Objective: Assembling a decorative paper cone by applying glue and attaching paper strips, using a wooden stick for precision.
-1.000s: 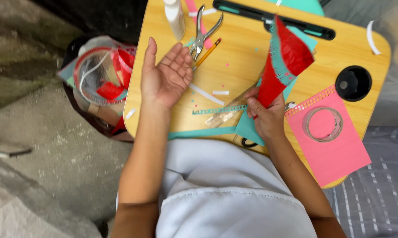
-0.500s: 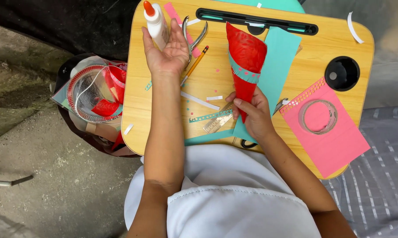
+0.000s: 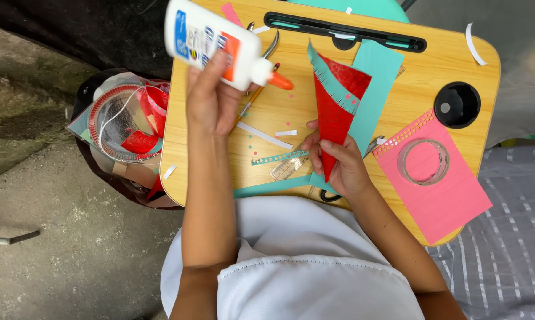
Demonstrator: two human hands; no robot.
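The left hand (image 3: 211, 101) grips a white glue bottle (image 3: 211, 37), fingers wrapped round its body, and holds it tipped on its side above the tray (image 3: 279, 109), the orange nozzle (image 3: 281, 81) pointing right toward the cone (image 3: 337, 106). The right hand (image 3: 338, 163) pinches the red paper cone near its lower tip, thumb across the front and fingers behind, keeping it propped over the tray with its open end away from the body. A teal fringed strip (image 3: 330, 83) runs along the cone's upper edge.

Behind the cone, under the right hand, lies a teal sheet (image 3: 377, 77). Between the two hands are a white paper strip (image 3: 264, 136), a small clear ruler (image 3: 288, 168) and a punched teal strip (image 3: 276, 159). Beyond the left hand, partly hidden by the bottle, lie scissors (image 3: 270, 44) and a pencil (image 3: 250, 104). To the right of the right hand sits a pink sheet (image 3: 442, 198) with a clear tape roll (image 3: 423, 161) on it, and farther off the tray's black cup well (image 3: 457, 105). Left of the left arm, off the tray, is a bag (image 3: 128, 127) of red and clear scraps on the concrete floor (image 3: 72, 249).
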